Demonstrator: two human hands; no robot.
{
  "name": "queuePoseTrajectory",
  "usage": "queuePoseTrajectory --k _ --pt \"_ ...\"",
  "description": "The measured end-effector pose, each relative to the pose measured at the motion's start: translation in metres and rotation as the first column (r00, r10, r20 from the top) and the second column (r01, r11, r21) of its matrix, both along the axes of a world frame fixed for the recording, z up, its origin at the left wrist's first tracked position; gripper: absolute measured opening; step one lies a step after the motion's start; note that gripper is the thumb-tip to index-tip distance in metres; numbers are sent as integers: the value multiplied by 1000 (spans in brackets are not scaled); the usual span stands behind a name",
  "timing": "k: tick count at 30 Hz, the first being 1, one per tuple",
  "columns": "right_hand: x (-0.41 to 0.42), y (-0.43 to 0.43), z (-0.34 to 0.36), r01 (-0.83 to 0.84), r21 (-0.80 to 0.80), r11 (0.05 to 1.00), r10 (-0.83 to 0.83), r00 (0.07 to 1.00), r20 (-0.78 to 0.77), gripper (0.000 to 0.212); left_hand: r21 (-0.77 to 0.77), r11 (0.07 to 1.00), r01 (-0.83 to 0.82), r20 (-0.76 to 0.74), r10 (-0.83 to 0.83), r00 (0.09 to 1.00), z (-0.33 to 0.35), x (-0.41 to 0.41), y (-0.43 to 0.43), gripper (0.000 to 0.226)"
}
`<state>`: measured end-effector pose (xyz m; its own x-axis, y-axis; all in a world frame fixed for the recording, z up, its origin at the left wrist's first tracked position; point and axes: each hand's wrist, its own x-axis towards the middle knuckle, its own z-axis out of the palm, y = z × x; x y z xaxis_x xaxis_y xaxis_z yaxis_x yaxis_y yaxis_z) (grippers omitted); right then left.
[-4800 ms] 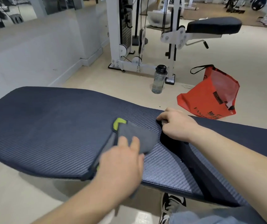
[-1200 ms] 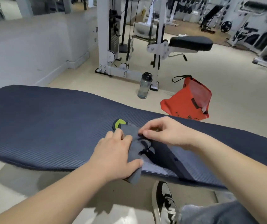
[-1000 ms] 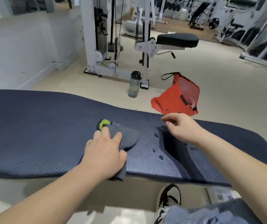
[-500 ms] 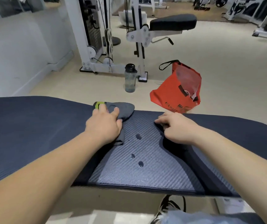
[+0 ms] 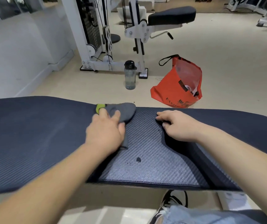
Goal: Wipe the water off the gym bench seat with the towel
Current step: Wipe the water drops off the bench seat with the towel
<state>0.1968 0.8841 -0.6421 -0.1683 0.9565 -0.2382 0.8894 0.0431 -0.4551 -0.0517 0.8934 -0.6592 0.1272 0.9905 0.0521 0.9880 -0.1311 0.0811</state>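
The dark blue ribbed gym bench seat (image 5: 32,135) spans the view from left to right. A grey towel (image 5: 123,111) with a green tab lies near the bench's far edge, and my left hand (image 5: 104,132) presses down on it, slightly blurred. A water drop (image 5: 138,160) and a few fainter specks sit on the lighter patch of the seat below the towel, toward the near edge. My right hand (image 5: 177,125) rests on the seat to the right of the towel, fingers curled on the surface, with nothing in it.
Beyond the bench, a grey water bottle (image 5: 130,75) and an orange bag (image 5: 180,84) stand on the beige floor. A white cable machine (image 5: 97,34) with a black padded seat (image 5: 171,14) is behind them. My shoe (image 5: 172,202) is under the bench's near edge.
My left hand has pushed the towel from the near middle of the seat to its far edge. Several drops are gone; one remains. My right hand stayed on the seat to the right.
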Motion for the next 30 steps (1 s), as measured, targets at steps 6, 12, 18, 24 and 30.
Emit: queuePoseTrajectory --k 6,12,18,24,30 --pt "-7 4 5 23 53 998 -25 999 31 44 -40 888 458 48 -456 889 6 13 -109 59" --pt "-7 -6 7 25 45 999 -24 1000 -20 48 -36 999 -12 -27 11 1000 4 -2 -39 54" --pt "-3 -7 17 159 97 983 -142 977 -160 45 -43 931 362 37 -361 932 8 23 -110 59" --pt "13 -12 27 240 63 969 -240 971 -10 47 -106 994 -20 28 23 999 6 6 -27 56" --pt "22 -17 23 182 36 983 -185 979 82 42 -83 971 225 -2 -226 974 8 52 -68 61"
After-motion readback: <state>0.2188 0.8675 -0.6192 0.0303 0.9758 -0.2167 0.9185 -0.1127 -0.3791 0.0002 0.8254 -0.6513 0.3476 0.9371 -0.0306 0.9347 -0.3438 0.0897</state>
